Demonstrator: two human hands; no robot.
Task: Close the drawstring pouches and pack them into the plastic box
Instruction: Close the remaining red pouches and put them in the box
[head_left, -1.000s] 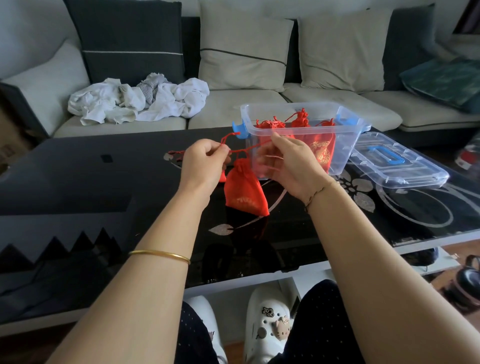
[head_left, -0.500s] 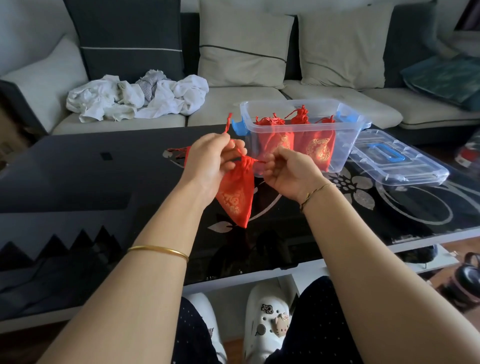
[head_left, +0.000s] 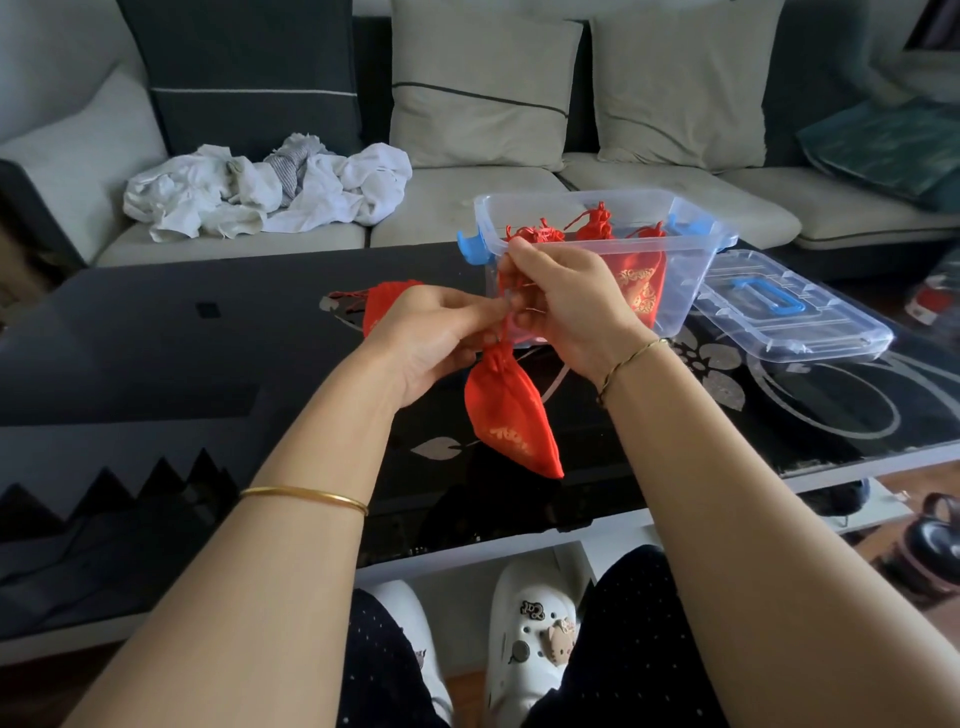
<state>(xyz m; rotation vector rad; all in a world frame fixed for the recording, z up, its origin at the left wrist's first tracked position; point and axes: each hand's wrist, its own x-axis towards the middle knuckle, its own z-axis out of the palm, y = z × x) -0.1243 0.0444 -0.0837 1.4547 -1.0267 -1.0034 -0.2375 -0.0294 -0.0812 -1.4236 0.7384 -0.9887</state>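
Observation:
A red drawstring pouch with gold print hangs in the air above the black table, its neck gathered tight. My left hand pinches the neck and cord from the left. My right hand pinches the red cords just above it, fingers curled. Behind my hands stands the clear plastic box with blue clips, holding several closed red pouches. Another red pouch lies on the table behind my left hand, partly hidden.
The box's clear lid with a blue handle lies on the table right of the box. The glossy black table has a white front edge. A sofa with white crumpled clothes stands behind it. My white shoes show below.
The pouch's neck is drawn tighter and the pouch hangs lower. My right hand has risen and shifted toward the box, working the cords; my left hand stays at the neck.

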